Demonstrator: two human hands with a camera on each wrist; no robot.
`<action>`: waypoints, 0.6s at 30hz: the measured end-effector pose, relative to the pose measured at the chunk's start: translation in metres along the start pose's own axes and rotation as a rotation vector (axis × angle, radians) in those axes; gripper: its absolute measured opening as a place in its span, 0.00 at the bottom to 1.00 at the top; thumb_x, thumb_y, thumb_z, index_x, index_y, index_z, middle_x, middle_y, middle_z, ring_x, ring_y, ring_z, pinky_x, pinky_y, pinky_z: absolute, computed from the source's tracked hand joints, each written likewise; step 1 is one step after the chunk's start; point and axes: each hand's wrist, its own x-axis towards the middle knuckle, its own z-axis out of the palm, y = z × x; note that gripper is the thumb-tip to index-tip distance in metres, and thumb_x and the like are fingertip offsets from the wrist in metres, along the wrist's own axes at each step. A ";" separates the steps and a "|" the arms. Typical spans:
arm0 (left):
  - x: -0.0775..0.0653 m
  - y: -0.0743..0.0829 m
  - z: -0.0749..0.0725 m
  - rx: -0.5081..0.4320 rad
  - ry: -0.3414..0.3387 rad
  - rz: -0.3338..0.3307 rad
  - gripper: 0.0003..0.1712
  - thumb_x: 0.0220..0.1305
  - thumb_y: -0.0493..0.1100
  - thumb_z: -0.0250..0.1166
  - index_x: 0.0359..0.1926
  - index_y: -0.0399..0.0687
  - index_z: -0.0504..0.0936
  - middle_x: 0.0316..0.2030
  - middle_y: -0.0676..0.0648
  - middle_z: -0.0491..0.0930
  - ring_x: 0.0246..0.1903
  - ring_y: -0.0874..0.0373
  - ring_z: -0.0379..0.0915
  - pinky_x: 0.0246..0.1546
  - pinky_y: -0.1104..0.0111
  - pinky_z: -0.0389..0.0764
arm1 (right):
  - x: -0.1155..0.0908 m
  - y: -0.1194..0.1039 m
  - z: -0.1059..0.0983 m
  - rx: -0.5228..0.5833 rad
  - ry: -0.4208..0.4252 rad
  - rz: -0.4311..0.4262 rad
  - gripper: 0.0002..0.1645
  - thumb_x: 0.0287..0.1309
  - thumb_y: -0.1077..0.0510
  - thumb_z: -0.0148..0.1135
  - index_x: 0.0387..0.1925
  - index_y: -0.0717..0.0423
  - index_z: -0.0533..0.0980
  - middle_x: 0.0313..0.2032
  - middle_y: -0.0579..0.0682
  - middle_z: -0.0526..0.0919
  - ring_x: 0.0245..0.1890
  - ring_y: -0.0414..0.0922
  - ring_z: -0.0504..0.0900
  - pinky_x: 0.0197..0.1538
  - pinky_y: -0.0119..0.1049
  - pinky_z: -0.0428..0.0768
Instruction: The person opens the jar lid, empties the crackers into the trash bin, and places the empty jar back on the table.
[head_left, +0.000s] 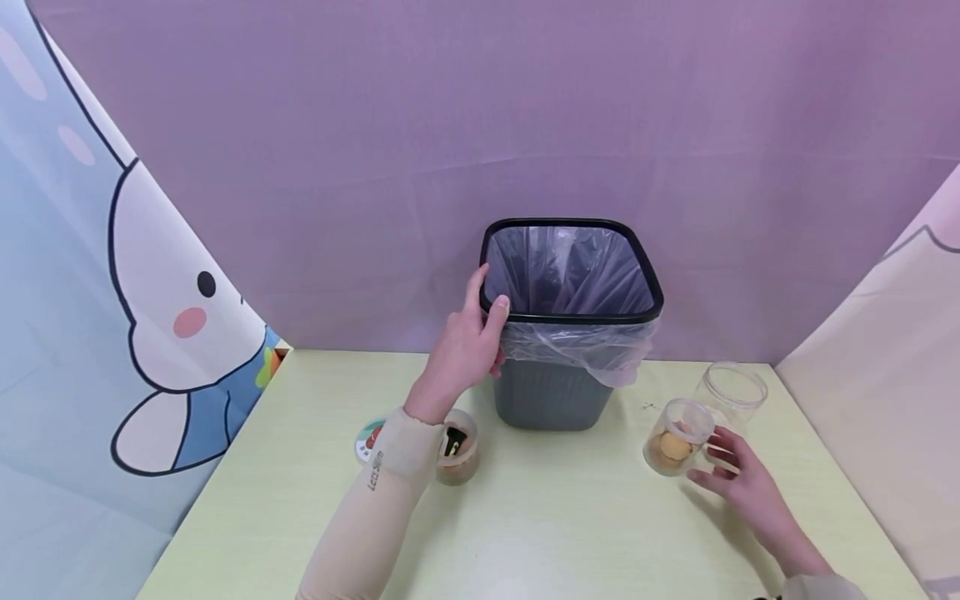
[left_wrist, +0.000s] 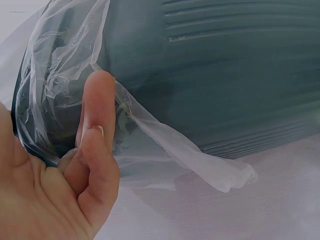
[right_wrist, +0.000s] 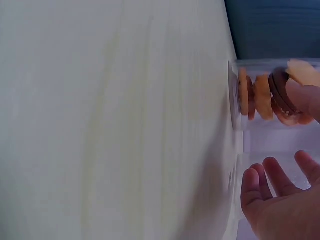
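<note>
Bin (head_left: 553,396): on worktop (head_left: 558,517), your left hand (head_left: 462,340) grasping its left rim, arm outstretched | Jar of cookies (head_left: 673,447): right of bin, your right hand (head_left: 746,490) beside it, fingers loosely bent, grasping nothing; contact unclear | Step, seemingly: steadying bin, reaching for jar; next calls for closing right fingers

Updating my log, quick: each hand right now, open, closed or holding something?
Left hand: holding the black rim of the grey plastic bin.
Right hand: open beside the clear cylindrical jar of tan and brown cookies; whether touching cannot be told.
</note>
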 end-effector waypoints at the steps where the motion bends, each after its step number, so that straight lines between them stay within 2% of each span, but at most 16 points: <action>1: 0.000 0.000 0.000 0.001 0.000 0.000 0.37 0.74 0.69 0.41 0.77 0.76 0.38 0.17 0.45 0.78 0.11 0.51 0.75 0.23 0.59 0.79 | 0.001 -0.001 0.001 0.005 -0.001 0.008 0.50 0.54 0.63 0.74 0.70 0.70 0.55 0.60 0.57 0.69 0.51 0.26 0.69 0.49 0.17 0.72; 3: 0.000 0.000 0.000 0.005 -0.002 0.002 0.38 0.74 0.70 0.41 0.77 0.76 0.38 0.17 0.45 0.78 0.11 0.51 0.75 0.23 0.59 0.79 | 0.002 -0.003 0.003 0.015 -0.004 0.017 0.50 0.53 0.63 0.74 0.70 0.71 0.55 0.60 0.65 0.68 0.50 0.25 0.69 0.49 0.17 0.71; 6: 0.000 0.000 0.000 0.004 -0.006 0.003 0.39 0.72 0.72 0.40 0.77 0.76 0.38 0.17 0.45 0.78 0.11 0.51 0.76 0.23 0.59 0.79 | 0.006 -0.005 0.006 0.038 -0.001 0.014 0.49 0.53 0.64 0.74 0.70 0.71 0.56 0.60 0.66 0.68 0.50 0.23 0.69 0.50 0.17 0.72; 8: 0.000 0.000 0.000 0.005 -0.006 0.002 0.40 0.71 0.73 0.39 0.77 0.76 0.38 0.17 0.45 0.78 0.11 0.51 0.76 0.24 0.59 0.79 | 0.008 -0.006 0.009 0.050 0.006 0.007 0.49 0.53 0.64 0.74 0.70 0.70 0.57 0.59 0.61 0.69 0.50 0.23 0.69 0.50 0.18 0.73; 14: 0.001 -0.001 0.000 0.009 -0.003 0.004 0.40 0.71 0.73 0.39 0.78 0.75 0.38 0.17 0.45 0.78 0.11 0.52 0.76 0.24 0.59 0.79 | 0.012 -0.007 0.016 0.104 0.013 -0.002 0.45 0.54 0.63 0.74 0.68 0.66 0.60 0.53 0.35 0.72 0.50 0.24 0.71 0.49 0.21 0.76; 18: 0.001 -0.001 0.001 0.011 -0.003 0.006 0.40 0.71 0.73 0.39 0.77 0.77 0.37 0.17 0.45 0.78 0.11 0.52 0.76 0.24 0.60 0.79 | 0.013 -0.006 0.019 0.133 0.019 0.006 0.43 0.55 0.63 0.73 0.68 0.67 0.60 0.49 0.30 0.73 0.47 0.24 0.75 0.47 0.22 0.78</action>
